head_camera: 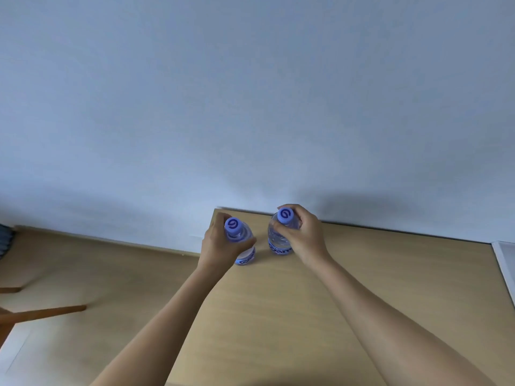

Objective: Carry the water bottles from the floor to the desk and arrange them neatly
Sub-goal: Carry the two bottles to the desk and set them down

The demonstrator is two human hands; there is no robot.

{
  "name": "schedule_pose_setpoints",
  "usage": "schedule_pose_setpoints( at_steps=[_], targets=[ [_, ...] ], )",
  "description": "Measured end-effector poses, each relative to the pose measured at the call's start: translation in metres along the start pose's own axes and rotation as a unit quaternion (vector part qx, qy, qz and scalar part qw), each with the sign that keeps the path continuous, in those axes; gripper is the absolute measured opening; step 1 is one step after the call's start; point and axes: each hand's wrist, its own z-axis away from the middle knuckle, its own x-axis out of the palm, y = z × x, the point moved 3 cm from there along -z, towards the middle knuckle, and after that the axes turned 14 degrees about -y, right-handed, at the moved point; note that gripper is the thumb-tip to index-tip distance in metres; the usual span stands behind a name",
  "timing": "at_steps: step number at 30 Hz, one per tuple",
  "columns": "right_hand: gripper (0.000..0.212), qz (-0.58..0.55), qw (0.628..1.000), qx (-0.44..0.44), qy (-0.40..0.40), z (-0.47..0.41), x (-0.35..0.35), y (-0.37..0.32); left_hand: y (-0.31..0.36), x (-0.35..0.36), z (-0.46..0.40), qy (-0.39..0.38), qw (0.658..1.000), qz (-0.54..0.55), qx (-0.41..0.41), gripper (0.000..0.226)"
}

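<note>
Clear plastic, both items: two small water bottles with blue screw caps and blue printed labels, upright at the far left corner of the light wood-grain desk [348, 288], close to the pale wall [250, 107].

Left bottle [245, 246]: the left hand [220, 243] is curled round its neck and shoulder just under the cap, thumb on the near side. Base appears to be on or just above the desk top; contact cannot be confirmed. It stands near the desk's left edge.

Right bottle [280, 240]: the right hand [303, 232] grips it at the neck, fingers wrapped round below the cap. Base likewise at desk level, nearer the wall.

Reading of the grip: holding high at the neck keeps each bottle hanging plumb, so it lands flat on its base, and leaves the body free for sighting alignment. One bottle per hand allows both to be set side by side in one go.

Appearance: caps carry a dark swirl logo; water visible through the ribbed walls; label lettering partly readable but not legible. The bottles stand apart, not touching, left one slightly nearer the camera.

Judgement: placement stage; row not yet squared. Wooden floor [97, 274] at left.
</note>
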Motion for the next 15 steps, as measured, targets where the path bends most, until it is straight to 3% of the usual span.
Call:
schedule_pose_setpoints(
  at_steps=[6, 11, 15],
  targets=[
    [0.025, 0.001, 1.000, 0.005, -0.013, 0.002, 0.001, 0.001, -0.012, 0.003, 0.006, -0.014, 0.999, 0.025, 0.017, 0.047],
    [0.066, 0.009, 0.998, 0.017, -0.056, 0.009, -0.003, -0.003, -0.009, 0.003, 0.011, -0.027, 0.999, 0.038, 0.021, 0.047],
    [0.073, 0.014, 0.999, 0.024, -0.042, 0.025, -0.014, -0.006, -0.002, 0.001, 0.024, -0.009, 0.998, 0.060, 0.034, 0.051]
  ],
)
